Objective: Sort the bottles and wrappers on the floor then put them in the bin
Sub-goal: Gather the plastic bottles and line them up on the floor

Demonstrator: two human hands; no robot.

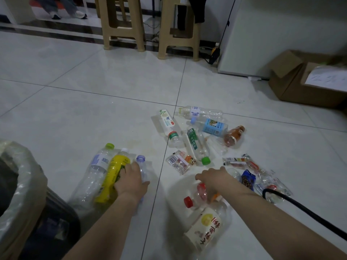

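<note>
bottles and wrappers spread beside the bin

clear bottles, a yellow bottle [112,177] and printed wrappers [180,162] are seen lying right of the lined bin [22,181]. near the bin, a purple-capped bottle [143,167] is grasped by the left hand [131,181]. farther right, red-capped bottles [195,198] are covered by the right hand [214,181]; its grip cannot be told.

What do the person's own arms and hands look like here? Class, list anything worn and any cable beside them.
Both forearms are bare as far as the frame edge, and no sleeves show. The left hand and right hand wear no gloves, and no watch, band or ring is visible. A thick black cable shows beside the right forearm.
</note>
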